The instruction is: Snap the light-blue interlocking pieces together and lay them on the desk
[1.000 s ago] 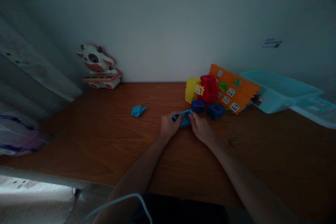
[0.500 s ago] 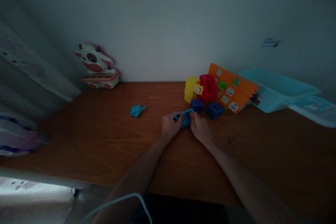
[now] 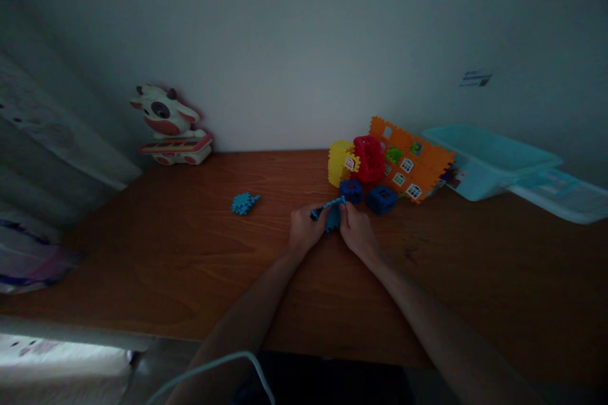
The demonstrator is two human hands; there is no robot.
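Between my two hands are blue interlocking building tiles (image 3: 334,218), joined at an angle, with toothed edges. My left hand (image 3: 304,228) is closed on their left side, and my right hand (image 3: 357,228) pinches their right edge. Fingers cover part of the tiles. Just beyond my hands sit two dark blue cube-shaped pieces (image 3: 381,200). Farther left, loose light blue toothed tiles (image 3: 244,203) lie on the wooden table (image 3: 199,253).
Behind the cubes stand a yellow piece (image 3: 338,164), a red piece (image 3: 369,159) and an orange panel of window tiles (image 3: 412,163). A turquoise bin (image 3: 489,161) with a lid beside it is at right. A cow keyboard toy (image 3: 171,126) stands back left.
The view has shifted slightly, so most things appear a little farther left. Both hands keep hold of the blue tiles, in nearly the same pose.
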